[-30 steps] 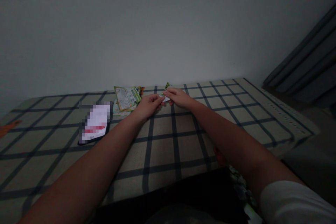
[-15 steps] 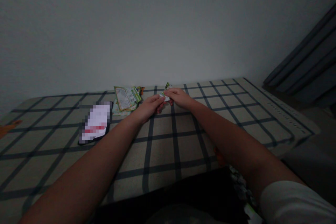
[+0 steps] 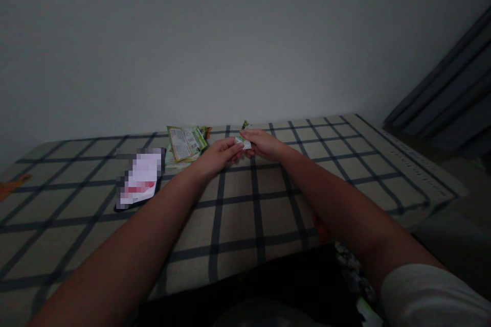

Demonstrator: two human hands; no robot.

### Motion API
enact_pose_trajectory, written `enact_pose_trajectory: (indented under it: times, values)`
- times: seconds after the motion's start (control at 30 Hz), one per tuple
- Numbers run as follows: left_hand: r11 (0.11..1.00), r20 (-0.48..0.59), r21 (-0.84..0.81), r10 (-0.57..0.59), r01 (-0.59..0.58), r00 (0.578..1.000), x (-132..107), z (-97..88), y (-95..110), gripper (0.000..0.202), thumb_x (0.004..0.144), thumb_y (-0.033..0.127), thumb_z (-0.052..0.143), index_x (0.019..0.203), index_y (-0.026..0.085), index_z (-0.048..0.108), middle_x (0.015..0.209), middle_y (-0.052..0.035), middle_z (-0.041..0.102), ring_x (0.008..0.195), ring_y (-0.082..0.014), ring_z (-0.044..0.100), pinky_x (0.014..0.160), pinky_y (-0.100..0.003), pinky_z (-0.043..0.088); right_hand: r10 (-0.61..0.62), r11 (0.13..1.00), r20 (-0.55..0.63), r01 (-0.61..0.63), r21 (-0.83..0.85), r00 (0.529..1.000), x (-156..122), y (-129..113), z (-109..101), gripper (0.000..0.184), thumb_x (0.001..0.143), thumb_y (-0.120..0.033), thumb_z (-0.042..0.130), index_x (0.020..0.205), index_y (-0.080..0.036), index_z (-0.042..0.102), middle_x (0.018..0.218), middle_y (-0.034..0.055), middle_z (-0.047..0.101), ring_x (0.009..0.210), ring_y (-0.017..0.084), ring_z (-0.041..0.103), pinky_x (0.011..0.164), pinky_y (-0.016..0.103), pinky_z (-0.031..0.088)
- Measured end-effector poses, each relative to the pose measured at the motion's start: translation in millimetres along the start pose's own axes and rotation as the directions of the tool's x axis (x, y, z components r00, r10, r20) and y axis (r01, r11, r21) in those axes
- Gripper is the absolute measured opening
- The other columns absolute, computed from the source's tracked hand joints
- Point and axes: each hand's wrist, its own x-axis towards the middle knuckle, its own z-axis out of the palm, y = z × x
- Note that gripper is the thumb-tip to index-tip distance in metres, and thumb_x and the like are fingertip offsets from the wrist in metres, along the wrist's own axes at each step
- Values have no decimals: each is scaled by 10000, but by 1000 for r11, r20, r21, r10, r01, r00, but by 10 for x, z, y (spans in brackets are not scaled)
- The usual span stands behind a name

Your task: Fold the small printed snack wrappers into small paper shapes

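Both hands meet over the far middle of the checked cloth. Between them is a small white and green packet (image 3: pixel 243 143), its face turned up toward me. My left hand (image 3: pixel 223 153) pinches its left side with the thumb on top. My right hand (image 3: pixel 261 143) grips the right side, thumb and fingers closed on it. Just behind the hands shows a small green and white wrapper end (image 3: pixel 246 125); whether it belongs to the same packet I cannot tell. Left of my left hand lie several flat green and white printed packets (image 3: pixel 186 143) in a loose pile.
A phone-like device (image 3: pixel 140 179) with a lit, blurred screen lies on the left. The checked tablecloth (image 3: pixel 238 225) covers the table, which stands against a pale wall (image 3: pixel 245 41). Dark curtains (image 3: pixel 452 82) hang at the right. An orange patch (image 3: pixel 13 186) shows at the left edge.
The small packet has shifted slightly right and its face shows more. My left thumb has moved a little along it. The pile and the device have not moved.
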Motion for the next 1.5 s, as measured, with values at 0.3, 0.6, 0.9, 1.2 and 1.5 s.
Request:
enact_pose_trajectory:
  times: [0.3, 0.6, 0.9, 1.2, 1.5]
  values:
    - [998, -91, 57, -16, 22, 996, -21, 53, 9, 433, 823, 600, 747, 795, 168, 734, 632, -8, 598, 545, -118, 465, 519, -251, 342, 4, 1000, -50, -6, -25, 999, -3, -2, -30, 455, 1056, -500, 505, 756, -166, 573, 564, -31, 573, 467, 78, 477, 455, 192, 376]
    - [998, -127, 6, -68, 69, 990, 14, 37, -53, 409, 771, 577, 803, 804, 172, 754, 708, -33, 669, 571, -116, 497, 538, -257, 352, -8, 1000, -30, 8, -5, 1000, 30, 37, -72, 374, 1052, -419, 538, 772, -173, 568, 581, -35, 569, 473, 78, 472, 482, 195, 385]
    - [1000, -171, 5, 16, -16, 985, -12, -15, -9, 363, 726, 497, 860, 666, 171, 713, 600, -1, 588, 565, -117, 468, 554, -266, 328, 59, 994, 47, -63, 87, 997, -38, -40, 32, 399, 1072, -426, 503, 757, -182, 520, 525, -83, 442, 427, 57, 339, 460, 178, 377]
    - [976, -191, -216, -52, 10, 980, 7, 52, -47, 328, 716, 453, 871, 763, 155, 744, 716, -25, 678, 608, -116, 553, 599, -257, 421, -3, 1000, 28, 3, -13, 1000, -13, -22, -35, 415, 1039, -444, 554, 726, -173, 534, 532, -73, 477, 440, 51, 357, 441, 169, 324]
    - [949, -130, -315, -62, 18, 990, 16, 65, -30, 332, 681, 407, 896, 842, 162, 740, 818, -39, 700, 698, -134, 600, 617, -247, 430, 11, 999, 37, -13, 45, 999, -16, -27, -18, 369, 1039, -383, 562, 740, -169, 536, 536, -75, 454, 434, 50, 319, 432, 170, 304]
